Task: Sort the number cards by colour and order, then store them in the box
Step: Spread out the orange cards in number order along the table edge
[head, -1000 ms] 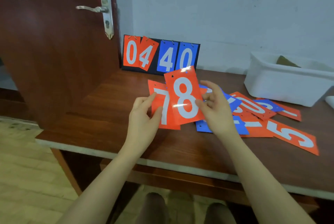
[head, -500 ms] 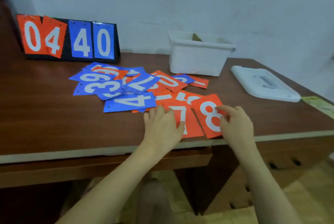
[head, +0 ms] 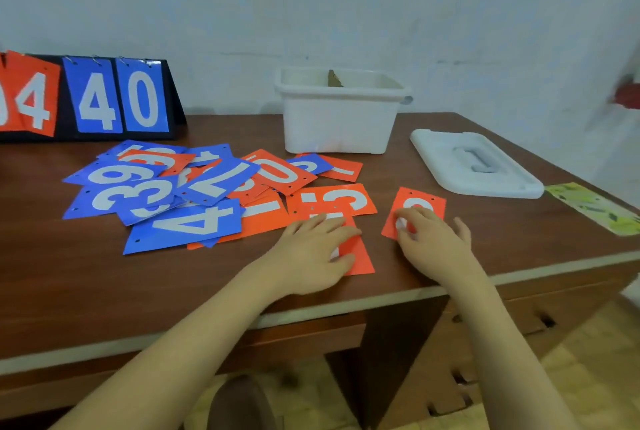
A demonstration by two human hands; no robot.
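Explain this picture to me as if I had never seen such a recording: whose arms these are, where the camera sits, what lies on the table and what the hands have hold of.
There is no machine here. The arms belong to a person wearing a camera on the head, so the single view looks forward and down over a wooden table.

The left hand lies flat on an orange number card near the table's front edge. The right hand rests its fingers on a second orange card lying apart to the right. Neither card is lifted.

Behind the hands, blue and orange number cards lie in a loose, overlapping heap. Further back stands an open white box, with its lid lying flat to its right. At the far left stands a flip scoreboard with more number cards hung on rings.
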